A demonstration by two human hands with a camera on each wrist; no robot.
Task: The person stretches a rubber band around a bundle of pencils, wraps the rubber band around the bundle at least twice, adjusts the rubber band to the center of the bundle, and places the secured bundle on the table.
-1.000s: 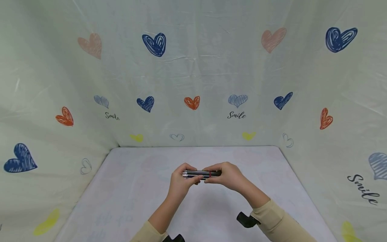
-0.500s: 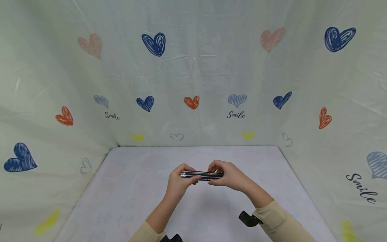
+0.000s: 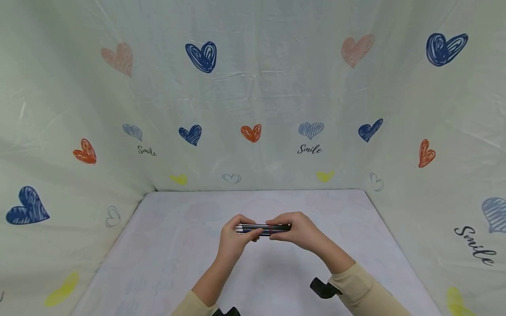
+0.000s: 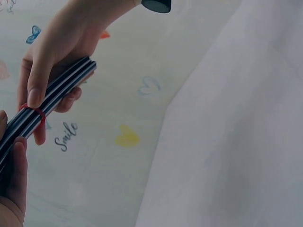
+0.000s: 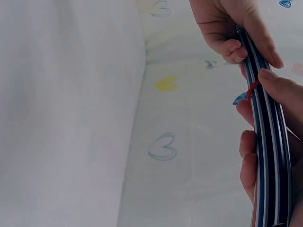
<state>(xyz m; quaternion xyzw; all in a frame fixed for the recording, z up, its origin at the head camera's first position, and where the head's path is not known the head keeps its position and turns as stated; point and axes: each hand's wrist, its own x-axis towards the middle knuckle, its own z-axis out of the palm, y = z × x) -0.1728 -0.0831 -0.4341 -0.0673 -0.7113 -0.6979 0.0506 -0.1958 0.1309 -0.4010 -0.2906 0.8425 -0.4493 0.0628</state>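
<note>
A bundle of dark striped pencils (image 3: 258, 230) is held level above the table in both hands. My left hand (image 3: 231, 239) grips its left end, thumb on the near side and fingers behind. My right hand (image 3: 298, 230) holds the other end between thumb and fingers. Around the bundle runs a red rubber band (image 4: 38, 111); the thumb of my right hand presses right beside this band (image 5: 252, 90) in the right wrist view. Small metal-looking tips show at the left end of the pencils. Fingers hide much of the bundle's middle and right end.
A white table (image 3: 189, 267) lies under the hands. Pale curtain-like sheets (image 3: 257, 96) printed with hearts and "Smile" stand behind it and at both sides. Black wrist devices (image 3: 324, 289) sit at the sleeves.
My right fingers drew back toward the right end half a second ago and now reach left again. The red band sits slightly farther left. The left hand keeps its grip, almost still.
</note>
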